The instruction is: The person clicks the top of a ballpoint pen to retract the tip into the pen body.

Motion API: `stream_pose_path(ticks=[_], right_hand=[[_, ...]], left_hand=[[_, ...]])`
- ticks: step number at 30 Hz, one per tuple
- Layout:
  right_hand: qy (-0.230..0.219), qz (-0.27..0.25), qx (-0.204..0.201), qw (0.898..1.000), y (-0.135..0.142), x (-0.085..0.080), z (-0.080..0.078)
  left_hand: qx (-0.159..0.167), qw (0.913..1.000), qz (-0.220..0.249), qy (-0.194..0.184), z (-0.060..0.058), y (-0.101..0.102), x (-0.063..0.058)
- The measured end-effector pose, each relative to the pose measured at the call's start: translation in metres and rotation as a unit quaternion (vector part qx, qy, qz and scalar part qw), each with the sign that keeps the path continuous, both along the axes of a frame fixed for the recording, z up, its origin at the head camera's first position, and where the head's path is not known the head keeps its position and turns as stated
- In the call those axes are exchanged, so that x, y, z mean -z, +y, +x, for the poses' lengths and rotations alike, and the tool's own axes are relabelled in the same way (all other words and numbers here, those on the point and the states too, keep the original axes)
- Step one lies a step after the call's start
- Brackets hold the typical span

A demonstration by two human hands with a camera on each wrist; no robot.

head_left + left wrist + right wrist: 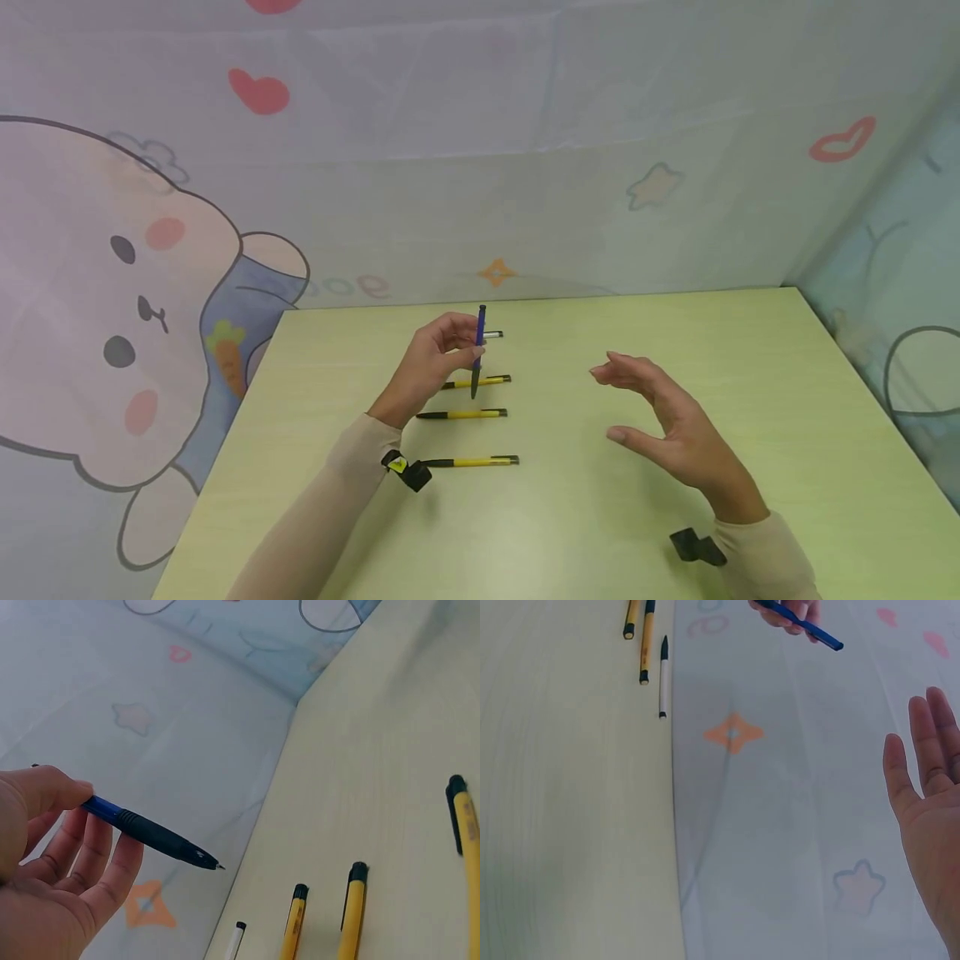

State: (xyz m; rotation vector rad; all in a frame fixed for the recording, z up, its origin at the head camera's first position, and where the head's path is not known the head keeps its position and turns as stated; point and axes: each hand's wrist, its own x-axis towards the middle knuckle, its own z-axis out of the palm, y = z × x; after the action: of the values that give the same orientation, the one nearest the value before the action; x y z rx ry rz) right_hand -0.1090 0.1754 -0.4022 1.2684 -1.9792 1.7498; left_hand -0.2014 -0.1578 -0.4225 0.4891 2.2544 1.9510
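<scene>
My left hand (438, 350) pinches a blue ballpoint pen (480, 333) between thumb and fingers, held above the table. Its dark grip and bare metal tip (219, 866) point away from the fingers in the left wrist view, and in the head view the tip end hangs downward. Below lie three yellow pens with black ends: one far (495, 380), one in the middle (480, 413) and one near (483, 462). Behind the left hand a white pen (492, 334) is partly hidden. My right hand (675, 425) hovers to the right, thumb and fingers spread, holding nothing.
The pale yellow-green table (585, 533) ends at the back against a hanging cloth (465, 217) printed with hearts, stars and a cartoon bear. Another printed cloth (907, 275) hangs along the right side. Small black devices sit on both wrists.
</scene>
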Motion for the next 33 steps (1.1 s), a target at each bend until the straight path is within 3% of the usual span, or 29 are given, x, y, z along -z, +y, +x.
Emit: stream_pose_path(ticks=[8,22,33], right_hand=[[-0.010,-0.008,0.001,1.000,0.008,0.003,0.002],[-0.008,-0.009,0.018,1.000,0.025,0.013,0.007],[-0.004,-0.018,0.022,1.000,0.038,0.018,0.012]], left_hand=[[0.002,0.9998,-0.020,0.004,-0.017,-0.008,0.006],[0.044,0.9957,-0.081,-0.007,-0.039,-0.023,0.020],[0.078,0.9807,-0.179,0.006,-0.060,-0.029,0.033]])
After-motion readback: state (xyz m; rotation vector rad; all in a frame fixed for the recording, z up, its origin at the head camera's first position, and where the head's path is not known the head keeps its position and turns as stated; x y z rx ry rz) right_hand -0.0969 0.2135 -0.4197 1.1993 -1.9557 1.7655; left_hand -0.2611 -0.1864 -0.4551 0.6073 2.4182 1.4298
